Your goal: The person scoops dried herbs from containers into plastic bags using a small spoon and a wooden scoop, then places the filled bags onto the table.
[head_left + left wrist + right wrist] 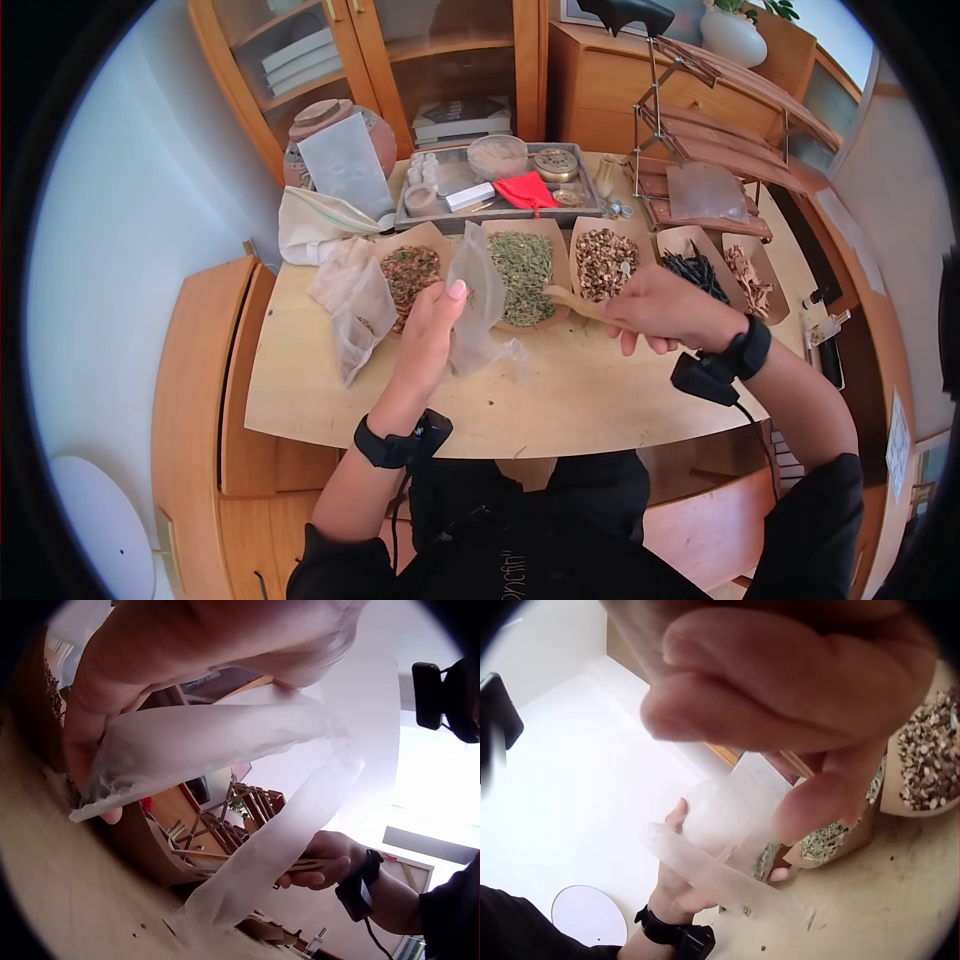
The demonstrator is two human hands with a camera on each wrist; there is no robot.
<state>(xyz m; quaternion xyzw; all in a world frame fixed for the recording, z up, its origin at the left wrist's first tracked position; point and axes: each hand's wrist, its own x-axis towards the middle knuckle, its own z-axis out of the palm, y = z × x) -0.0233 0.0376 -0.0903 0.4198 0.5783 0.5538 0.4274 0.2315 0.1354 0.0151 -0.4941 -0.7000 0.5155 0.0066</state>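
Note:
My left hand (425,335) holds a translucent drawstring-size pouch (474,318) upright above the front of the table, its mouth spread wide in the left wrist view. Some green dried herb (765,860) shows low in that pouch in the right wrist view. In my right hand (665,306) is a slim wooden scoop (580,303), gripped by its handle. The scoop's tip is at the right edge of the paper tray of green dried herb (522,272). Left of the pouch stands a tray of reddish-brown dried herb (408,278).
Paper trays of brown chopped pieces (605,262), black strips (695,272) and tan shavings (747,280) continue rightward. A filled sheer bag (360,315) lies at left. Behind are a grey tray (400,218) holding a red pouch (527,190) and a folding wooden rack (700,135).

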